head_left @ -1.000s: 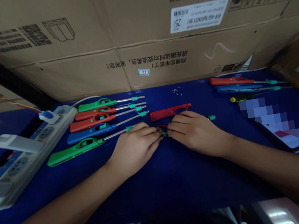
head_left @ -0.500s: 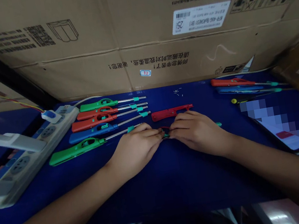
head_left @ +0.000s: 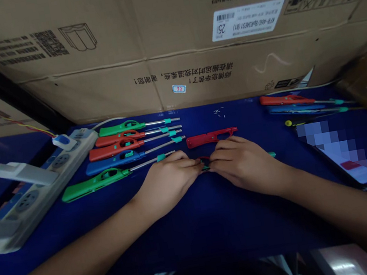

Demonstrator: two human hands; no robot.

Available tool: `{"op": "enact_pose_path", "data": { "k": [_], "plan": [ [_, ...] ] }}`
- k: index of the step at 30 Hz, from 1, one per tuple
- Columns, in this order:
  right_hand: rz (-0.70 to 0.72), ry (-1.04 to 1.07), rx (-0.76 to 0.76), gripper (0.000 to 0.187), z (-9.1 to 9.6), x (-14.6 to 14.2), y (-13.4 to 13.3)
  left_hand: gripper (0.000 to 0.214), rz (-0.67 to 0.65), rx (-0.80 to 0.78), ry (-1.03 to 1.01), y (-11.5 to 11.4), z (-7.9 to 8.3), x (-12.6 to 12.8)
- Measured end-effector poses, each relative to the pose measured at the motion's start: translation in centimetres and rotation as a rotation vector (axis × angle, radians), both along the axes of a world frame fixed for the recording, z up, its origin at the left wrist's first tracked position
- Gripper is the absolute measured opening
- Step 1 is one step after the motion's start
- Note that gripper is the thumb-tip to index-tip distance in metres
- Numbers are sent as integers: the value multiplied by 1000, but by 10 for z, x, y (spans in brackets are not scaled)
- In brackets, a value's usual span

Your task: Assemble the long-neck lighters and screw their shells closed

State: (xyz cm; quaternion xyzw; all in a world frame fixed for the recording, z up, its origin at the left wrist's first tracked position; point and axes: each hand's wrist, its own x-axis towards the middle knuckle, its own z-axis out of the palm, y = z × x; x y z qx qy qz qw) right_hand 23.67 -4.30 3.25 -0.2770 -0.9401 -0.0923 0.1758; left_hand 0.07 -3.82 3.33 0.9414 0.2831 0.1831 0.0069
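My left hand [head_left: 171, 179] and my right hand [head_left: 244, 165] meet over the middle of the blue tabletop, fingers closed on a partly built long-nosed lighter [head_left: 204, 158]. Most of it is hidden under the fingers; a bit of red and green shows between them, and a teal-tipped end [head_left: 271, 154] sticks out past my right hand. Just beyond the fingertips lies a red lighter shell half [head_left: 201, 140], its trigger loop to the right. Left of my left hand, a green lighter [head_left: 89, 186] points its metal nozzle at my knuckles.
Further left lie a blue lighter [head_left: 113, 162] and several others in a row, beside a white power strip [head_left: 43, 191] with plugs. Tiny pale pins [head_left: 217, 113] lie at the back. On the right are a red lighter [head_left: 285, 100], a screwdriver [head_left: 287, 123] and a phone [head_left: 349, 161]. Cardboard [head_left: 109, 93] walls the back.
Both hands keep their closed grip in almost the same place. The whole view has shifted very slightly; nothing on the table has visibly moved.
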Motion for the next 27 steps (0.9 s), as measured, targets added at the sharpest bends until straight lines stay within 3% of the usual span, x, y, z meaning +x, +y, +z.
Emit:
{"op": "enact_pose_path", "data": {
  "k": [9,16,27],
  "plan": [
    [24,-147,114,21,5,-4,-4,24,-75,291,194,-1,4,2],
    [32,-128,-27,14,9,4,-1,22,-86,324,221,-1,5,1],
    [56,-83,-61,18,10,4,1,20,-168,381,271,4,10,7]
  ]
}}
